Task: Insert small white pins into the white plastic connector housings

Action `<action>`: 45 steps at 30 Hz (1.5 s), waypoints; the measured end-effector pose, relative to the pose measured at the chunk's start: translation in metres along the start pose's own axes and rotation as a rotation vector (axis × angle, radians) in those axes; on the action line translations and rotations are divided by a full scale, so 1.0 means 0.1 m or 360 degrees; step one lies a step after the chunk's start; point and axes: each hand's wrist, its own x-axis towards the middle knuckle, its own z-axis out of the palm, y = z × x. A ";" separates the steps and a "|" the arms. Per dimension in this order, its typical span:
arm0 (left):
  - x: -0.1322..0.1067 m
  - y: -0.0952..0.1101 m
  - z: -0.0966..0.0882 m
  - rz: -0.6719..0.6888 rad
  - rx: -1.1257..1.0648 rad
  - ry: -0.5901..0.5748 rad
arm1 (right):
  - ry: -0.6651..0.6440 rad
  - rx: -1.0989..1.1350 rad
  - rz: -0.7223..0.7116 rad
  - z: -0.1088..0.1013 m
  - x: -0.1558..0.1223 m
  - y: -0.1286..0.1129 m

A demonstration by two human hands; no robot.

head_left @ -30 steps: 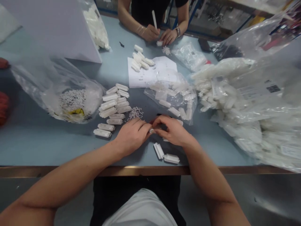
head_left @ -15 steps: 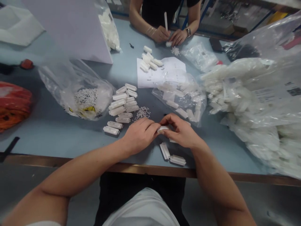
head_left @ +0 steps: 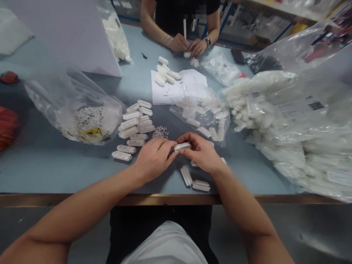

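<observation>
My left hand point(head_left: 154, 157) and my right hand point(head_left: 202, 152) meet over the blue table point(head_left: 49, 165), both pinching one small white plastic connector point(head_left: 182, 146) held between their fingertips. The right hand grips its far end, the left hand's fingers press on its near end. Two more white connectors point(head_left: 195, 181) lie on the table just below my right wrist. A heap of white connectors point(head_left: 134, 126) and a scatter of tiny white pins point(head_left: 160, 132) lie to the left of my hands.
A clear bag of small white parts point(head_left: 82, 117) lies at left, a clear bag of connectors point(head_left: 203, 113) beyond my hands, big bags of white parts point(head_left: 288, 117) at right. Opposite, another person's hands point(head_left: 188, 46) work with a white stick, by a paper sheet point(head_left: 178, 86) carrying connectors.
The white connector between my fingertips has come up into clearer view and turned flatter. My hands stay joined in the same spot; the camera swayed slightly.
</observation>
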 end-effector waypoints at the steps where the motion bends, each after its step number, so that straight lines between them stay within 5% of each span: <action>1: 0.00 0.00 0.00 -0.0001 -0.0001 0.0003 | 0.0004 0.0016 0.0006 0.01 0.00 -0.01; 15: -0.01 0.01 -0.02 -0.0002 0.0003 -0.0023 | 0.0100 0.0039 -0.0037 0.04 0.02 0.08; 18: 0.04 -0.03 -0.07 -0.0176 -0.0077 -0.0046 | 0.0177 -0.0024 -0.0153 0.04 0.03 0.07; 22: 0.17 -0.12 -0.20 -0.0675 -0.0091 0.0002 | 0.0467 -0.0584 -0.0425 0.05 0.08 0.07; 26: 0.27 -0.18 -0.28 -0.0904 -0.0092 0.0007 | 0.0203 -0.1442 -0.0622 0.11 0.15 0.06; 30: 0.27 -0.19 -0.27 -0.0918 -0.0120 0.0023 | 0.0071 -0.2023 -0.0574 0.18 0.24 0.08; 38: 0.26 -0.15 -0.24 -0.0905 -0.0158 -0.0012 | 0.0031 -0.2254 -0.0650 0.26 0.34 0.19; 45: 0.24 -0.16 -0.22 -0.0888 -0.0145 -0.0036 | 0.0110 -0.2028 -0.0560 0.11 0.27 0.16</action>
